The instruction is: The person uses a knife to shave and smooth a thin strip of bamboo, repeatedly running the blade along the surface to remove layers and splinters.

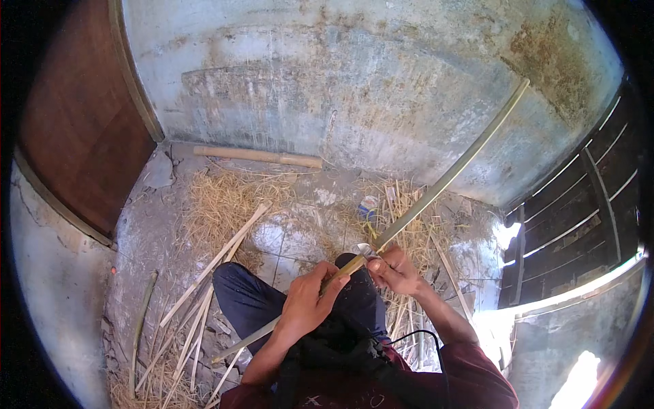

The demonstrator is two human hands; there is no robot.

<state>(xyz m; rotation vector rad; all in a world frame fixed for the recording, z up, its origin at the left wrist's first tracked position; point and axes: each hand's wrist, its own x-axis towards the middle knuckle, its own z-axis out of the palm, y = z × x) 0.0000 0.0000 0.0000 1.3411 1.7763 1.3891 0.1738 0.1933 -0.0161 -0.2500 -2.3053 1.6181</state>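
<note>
A long pale-green bamboo strip [455, 170] slants from beside my left forearm up toward the far wall on the right. My left hand [310, 303] is closed round its nearer part, thumb along the top, above my lap. My right hand [397, 271] is closed at the strip's middle, just beyond the left. A shiny metal blade, seemingly of a small knife [366, 250], shows at the right fingertips, against the bamboo. Its handle is hidden, and whether the strip runs unbroken past the blade I cannot tell.
Straw-like shavings [221, 204] lie heaped on the tiled floor. Several split bamboo strips [197, 300] lie to the left. A bamboo pole [257, 157] rests along the stained wall [327, 88]. A small can [368, 204] stands among the right-hand shavings. Dark slats [572, 225] close the right side.
</note>
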